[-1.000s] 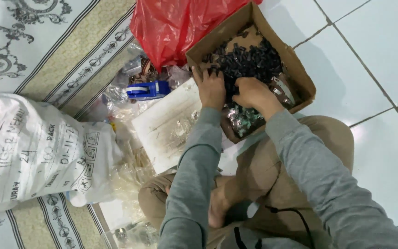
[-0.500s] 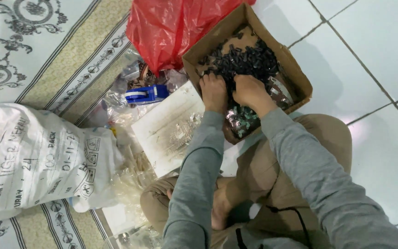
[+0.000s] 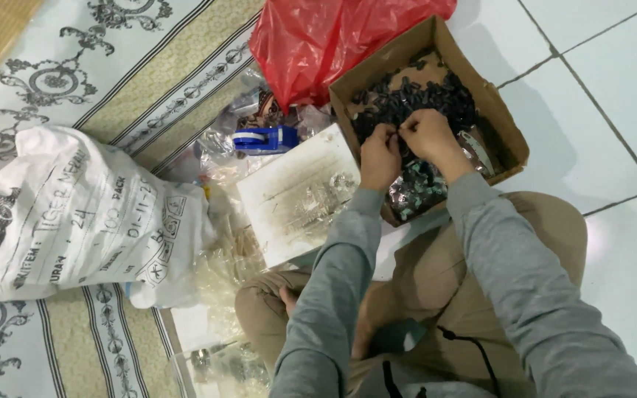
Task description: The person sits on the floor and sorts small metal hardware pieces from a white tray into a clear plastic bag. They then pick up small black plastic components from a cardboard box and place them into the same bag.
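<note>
Over the open brown cardboard box (image 3: 499, 121), one small black plastic piece from the heap (image 3: 414, 99) is pinched between the left hand (image 3: 380, 156) and right hand (image 3: 427, 135), both grips closed to fingertips. The step in hand seems to be picking and sorting; fine fingertip control is called for next.

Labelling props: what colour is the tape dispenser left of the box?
Blue, with a white roll: tape dispenser beside the cardboard box, head view.
</note>
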